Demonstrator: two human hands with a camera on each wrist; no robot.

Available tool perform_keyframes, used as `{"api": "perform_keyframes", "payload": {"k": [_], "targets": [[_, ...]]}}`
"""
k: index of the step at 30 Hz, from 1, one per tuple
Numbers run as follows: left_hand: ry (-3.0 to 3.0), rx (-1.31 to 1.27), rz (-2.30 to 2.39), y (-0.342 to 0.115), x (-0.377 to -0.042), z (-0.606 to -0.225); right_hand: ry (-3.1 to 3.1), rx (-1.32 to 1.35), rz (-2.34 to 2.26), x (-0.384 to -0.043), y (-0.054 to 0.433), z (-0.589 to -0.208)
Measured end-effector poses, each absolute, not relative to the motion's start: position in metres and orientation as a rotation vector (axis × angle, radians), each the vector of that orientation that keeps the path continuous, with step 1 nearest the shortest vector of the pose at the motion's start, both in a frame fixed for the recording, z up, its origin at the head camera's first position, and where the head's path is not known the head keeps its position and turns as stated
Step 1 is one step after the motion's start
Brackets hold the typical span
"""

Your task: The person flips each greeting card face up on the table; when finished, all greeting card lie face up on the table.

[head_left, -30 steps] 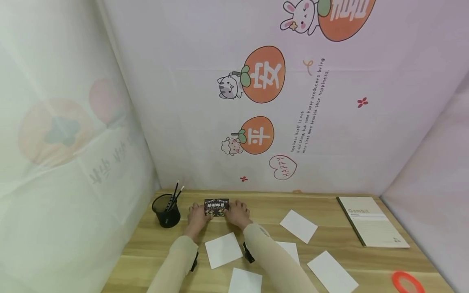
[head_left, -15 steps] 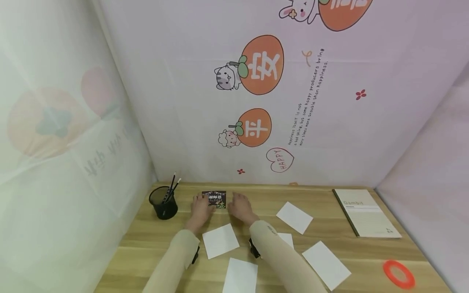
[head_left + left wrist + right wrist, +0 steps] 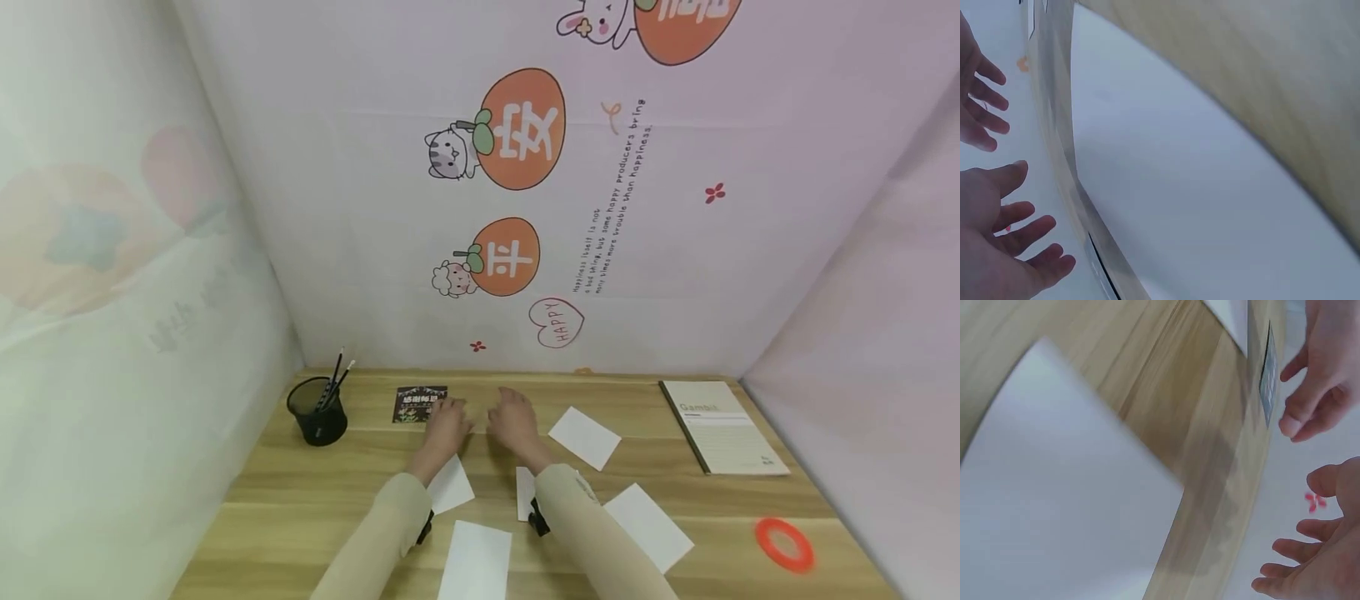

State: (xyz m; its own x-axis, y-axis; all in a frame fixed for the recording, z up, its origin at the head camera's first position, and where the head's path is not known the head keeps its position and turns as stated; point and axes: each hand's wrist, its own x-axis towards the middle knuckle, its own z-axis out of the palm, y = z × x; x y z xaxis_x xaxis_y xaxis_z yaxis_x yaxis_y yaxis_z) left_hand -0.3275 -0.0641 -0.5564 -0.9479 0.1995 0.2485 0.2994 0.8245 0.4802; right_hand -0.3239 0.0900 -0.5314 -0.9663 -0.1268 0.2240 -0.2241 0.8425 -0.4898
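Your left hand (image 3: pixel 447 427) and right hand (image 3: pixel 514 422) hover, fingers loosely spread (neither holds anything), so swinging the left outward carelessly could knock the dark card (image 3: pixel 412 403) beside it askew.

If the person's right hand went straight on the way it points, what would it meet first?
Most likely the back wall, near the red flower: in the head view, the right hand points across the table towards it. Depth is hard to judge.
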Motion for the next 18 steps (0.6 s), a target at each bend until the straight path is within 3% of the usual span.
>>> {"api": "perform_keyframes", "payload": {"k": [9,18], "targets": [[-2.852,-0.534,-0.909,-0.035,-0.323,-0.550,-2.793,-0.023,1.047,-0.302,0.153,-0.517],[-2.885,-0.677,-0.860,-0.011,-0.324,-0.555,-2.816,-0.142,0.869,-0.278,0.212,-0.520]]}}
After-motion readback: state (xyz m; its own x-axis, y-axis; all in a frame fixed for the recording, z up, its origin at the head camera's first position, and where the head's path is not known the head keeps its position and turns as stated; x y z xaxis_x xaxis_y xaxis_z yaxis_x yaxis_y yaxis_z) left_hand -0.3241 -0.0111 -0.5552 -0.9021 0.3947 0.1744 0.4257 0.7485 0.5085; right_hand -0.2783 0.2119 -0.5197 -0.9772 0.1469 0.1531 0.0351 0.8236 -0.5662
